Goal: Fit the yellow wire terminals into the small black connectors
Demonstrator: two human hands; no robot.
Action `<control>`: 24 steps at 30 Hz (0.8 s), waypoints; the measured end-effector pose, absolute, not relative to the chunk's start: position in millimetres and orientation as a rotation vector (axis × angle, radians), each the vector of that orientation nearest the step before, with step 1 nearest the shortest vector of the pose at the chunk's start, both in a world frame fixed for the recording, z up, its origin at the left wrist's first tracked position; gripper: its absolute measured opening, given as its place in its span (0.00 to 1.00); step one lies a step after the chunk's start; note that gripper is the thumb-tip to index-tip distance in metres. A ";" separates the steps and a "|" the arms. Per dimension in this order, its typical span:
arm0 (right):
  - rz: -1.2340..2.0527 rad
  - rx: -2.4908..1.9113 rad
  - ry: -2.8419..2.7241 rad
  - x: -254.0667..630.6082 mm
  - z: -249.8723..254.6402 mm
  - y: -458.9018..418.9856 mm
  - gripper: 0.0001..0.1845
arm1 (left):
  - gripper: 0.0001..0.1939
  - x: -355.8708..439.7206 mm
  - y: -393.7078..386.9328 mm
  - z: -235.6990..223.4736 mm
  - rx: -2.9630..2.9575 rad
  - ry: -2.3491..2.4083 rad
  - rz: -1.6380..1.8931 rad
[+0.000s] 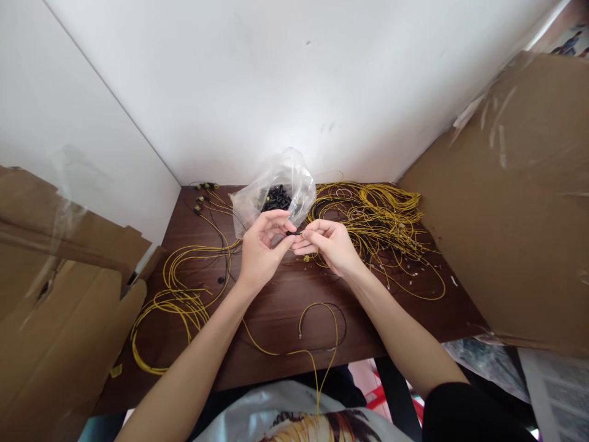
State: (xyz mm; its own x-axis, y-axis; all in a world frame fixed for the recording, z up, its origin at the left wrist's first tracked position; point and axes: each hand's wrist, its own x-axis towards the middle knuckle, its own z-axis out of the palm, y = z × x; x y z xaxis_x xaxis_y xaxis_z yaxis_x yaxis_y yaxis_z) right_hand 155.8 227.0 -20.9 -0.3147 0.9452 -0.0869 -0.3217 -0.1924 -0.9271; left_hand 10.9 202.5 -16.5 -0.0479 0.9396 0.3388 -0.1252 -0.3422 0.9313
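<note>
From where I stand, both hands are lifted over the middle of the tabletop [280,294], fingertips close together. The left hand [258,255] has its fingers curved and pinches a small black part [292,233] between thumb and fingertips. The right hand [335,247] comes in from the other side, thumb and forefinger pressed together on what looks like a yellow wire end [302,233] right at the part; it's too small to tell whether the two are joined.

Just beyond the hands, near the far edge, sits a clear bag [301,175], its mouth gaping, with a pile of black pieces [278,199] inside. To its right a big tangled heap of yellow wires [381,212] runs from the far right corner toward the middle of the right edge, with pale tips scattered at its near side. Several connectors [202,201] lie by the far left corner, wires trailing from them toward the bag.

Along the left edge there's a loose coil [159,362] of yellow wire, and a small black ring [221,280] lies between it and the bag. One more wire [264,351] loops near the middle of the near edge and hangs over it onto the person's shirt [248,414]. Cardboard stands along the left side [69,325] and the right side [515,202], and a white wall [276,80] rises behind the far edge.
</note>
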 end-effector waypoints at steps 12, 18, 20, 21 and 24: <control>1.577 -0.951 -1.182 159.5 -19.1 226.9 0.13 | 0.17 9.5 202.7 -20.6 1.629 1.034 1.556; 1.597 -0.953 -1.201 161.5 -19.8 228.2 0.11 | 0.17 5.8 201.9 -21.2 1.859 1.119 1.528; 1.629 -0.953 -1.190 162.3 -20.0 229.0 0.11 | 0.17 4.6 202.1 -21.0 1.897 1.137 1.522; 1.647 -0.954 -1.182 162.7 -20.0 229.4 0.11 | 0.17 4.2 202.2 -20.9 1.911 1.146 1.520; 1.699 -0.953 -1.158 163.6 -19.6 230.4 0.11 | 0.16 3.0 202.5 -20.9 1.942 1.163 1.523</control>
State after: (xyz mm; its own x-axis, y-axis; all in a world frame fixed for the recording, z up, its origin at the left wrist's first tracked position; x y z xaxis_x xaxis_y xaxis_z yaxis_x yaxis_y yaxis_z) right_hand 163.6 230.4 -19.6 -0.3509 0.9280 -0.1251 -0.2229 -0.2125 -0.9514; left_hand 3.0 202.5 -20.9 0.0552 0.8057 0.5898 0.3568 -0.5676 0.7420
